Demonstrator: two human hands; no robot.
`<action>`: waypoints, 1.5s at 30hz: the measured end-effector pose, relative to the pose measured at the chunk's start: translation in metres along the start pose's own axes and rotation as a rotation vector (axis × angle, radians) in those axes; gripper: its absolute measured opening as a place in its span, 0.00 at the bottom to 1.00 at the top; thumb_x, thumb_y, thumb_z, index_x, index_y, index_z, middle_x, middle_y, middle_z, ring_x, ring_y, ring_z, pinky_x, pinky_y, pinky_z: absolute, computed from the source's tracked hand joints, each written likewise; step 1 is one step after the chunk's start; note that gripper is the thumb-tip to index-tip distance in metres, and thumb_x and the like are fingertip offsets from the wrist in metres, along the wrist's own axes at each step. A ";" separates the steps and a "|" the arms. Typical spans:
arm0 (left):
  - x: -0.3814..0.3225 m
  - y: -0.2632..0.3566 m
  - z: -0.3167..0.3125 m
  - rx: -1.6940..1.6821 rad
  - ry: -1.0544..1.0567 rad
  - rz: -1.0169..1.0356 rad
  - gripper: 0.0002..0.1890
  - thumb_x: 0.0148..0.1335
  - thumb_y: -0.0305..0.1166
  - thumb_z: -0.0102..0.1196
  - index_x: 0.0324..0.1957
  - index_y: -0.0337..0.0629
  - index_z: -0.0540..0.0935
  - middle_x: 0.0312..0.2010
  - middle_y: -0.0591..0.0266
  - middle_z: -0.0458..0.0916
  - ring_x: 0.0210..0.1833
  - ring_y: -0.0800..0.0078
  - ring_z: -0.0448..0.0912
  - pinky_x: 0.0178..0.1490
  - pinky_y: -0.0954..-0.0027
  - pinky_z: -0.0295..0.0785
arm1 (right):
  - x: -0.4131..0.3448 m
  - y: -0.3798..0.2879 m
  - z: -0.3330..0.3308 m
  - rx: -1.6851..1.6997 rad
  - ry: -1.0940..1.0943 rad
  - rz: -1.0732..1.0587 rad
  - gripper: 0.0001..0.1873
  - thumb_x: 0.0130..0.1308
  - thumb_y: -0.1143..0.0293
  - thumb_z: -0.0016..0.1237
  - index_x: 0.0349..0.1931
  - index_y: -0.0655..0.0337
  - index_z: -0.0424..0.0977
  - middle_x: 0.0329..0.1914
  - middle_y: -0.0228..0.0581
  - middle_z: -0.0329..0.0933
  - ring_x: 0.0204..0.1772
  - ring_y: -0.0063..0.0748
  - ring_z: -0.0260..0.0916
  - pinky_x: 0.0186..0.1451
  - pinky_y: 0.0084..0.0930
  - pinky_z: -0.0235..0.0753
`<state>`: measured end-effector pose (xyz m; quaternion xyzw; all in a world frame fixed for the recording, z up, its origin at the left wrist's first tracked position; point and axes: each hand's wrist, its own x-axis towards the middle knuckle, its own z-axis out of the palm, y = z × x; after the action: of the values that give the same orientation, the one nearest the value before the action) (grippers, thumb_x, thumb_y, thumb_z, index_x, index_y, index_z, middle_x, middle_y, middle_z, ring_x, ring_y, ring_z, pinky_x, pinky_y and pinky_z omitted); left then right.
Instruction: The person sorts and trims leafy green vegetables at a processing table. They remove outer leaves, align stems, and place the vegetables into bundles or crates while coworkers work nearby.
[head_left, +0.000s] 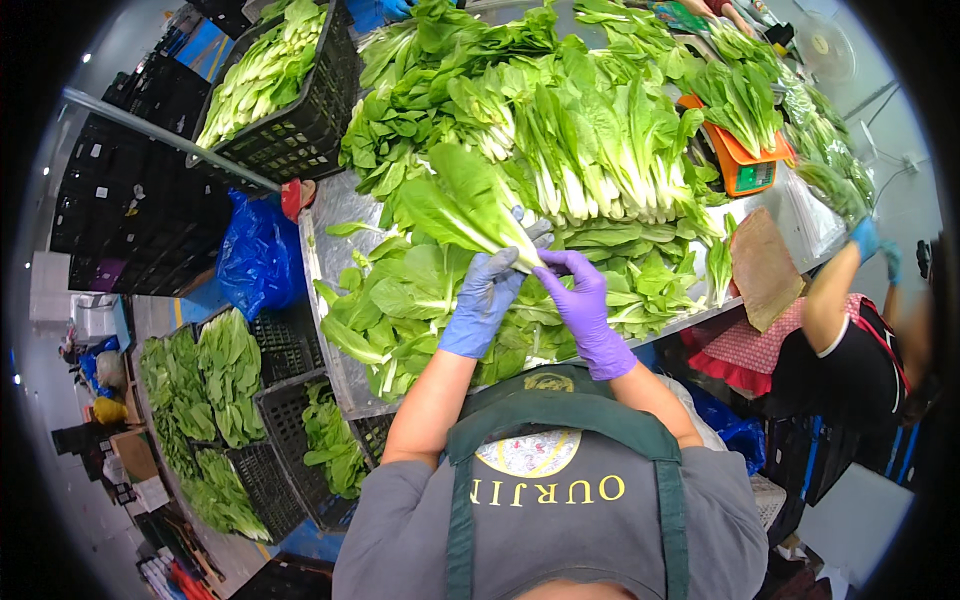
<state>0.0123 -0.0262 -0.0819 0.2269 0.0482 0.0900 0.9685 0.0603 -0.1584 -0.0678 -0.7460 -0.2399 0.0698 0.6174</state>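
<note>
My left hand (480, 304), in a blue glove with dirty fingertips, grips a head of leafy greens (469, 199) around its pale stalk. Its broad leaves point up and left, away from me. At the stalk's base end, my right hand (583, 300) in a purple glove pinches with thumb and fingers. Beneath both hands lies a spread of loose leaves (412, 289) on the metal table (337, 206). Just beyond them, a row of greens (600, 157) rests with white stem ends towards me.
Black crates of greens (300, 109) (281, 431) stand left, near a blue plastic bag (259, 251). An orange scale (739, 165) bears greens at right, beside a brown board (763, 266). A co-worker (832, 352) in gloves handles bagged greens (829, 176).
</note>
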 end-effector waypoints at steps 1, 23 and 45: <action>0.000 0.000 -0.001 -0.030 0.059 -0.024 0.31 0.56 0.28 0.52 0.61 0.31 0.57 0.54 0.41 0.67 0.56 0.57 0.68 0.61 0.61 0.62 | 0.000 0.001 0.002 0.011 -0.010 -0.014 0.11 0.52 0.77 0.55 0.37 0.66 0.75 0.30 0.38 0.75 0.31 0.22 0.72 0.36 0.18 0.72; -0.004 0.025 -0.008 0.092 0.413 0.329 0.21 0.59 0.25 0.50 0.54 0.35 0.63 0.41 0.52 0.75 0.41 0.69 0.75 0.52 0.65 0.72 | -0.007 0.018 0.022 0.596 0.046 0.344 0.06 0.63 0.73 0.44 0.37 0.67 0.70 0.29 0.38 0.75 0.30 0.21 0.72 0.34 0.16 0.72; -0.014 0.013 0.013 0.065 0.292 0.196 0.17 0.50 0.17 0.49 0.45 0.33 0.70 0.37 0.53 0.77 0.34 0.71 0.76 0.41 0.71 0.74 | 0.065 0.074 -0.065 -0.467 0.277 0.372 0.12 0.54 0.63 0.55 0.28 0.63 0.73 0.18 0.33 0.72 0.21 0.21 0.66 0.26 0.19 0.66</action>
<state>-0.0012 -0.0235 -0.0637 0.2462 0.1687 0.2145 0.9300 0.1635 -0.1962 -0.1107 -0.9008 -0.0229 0.0225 0.4331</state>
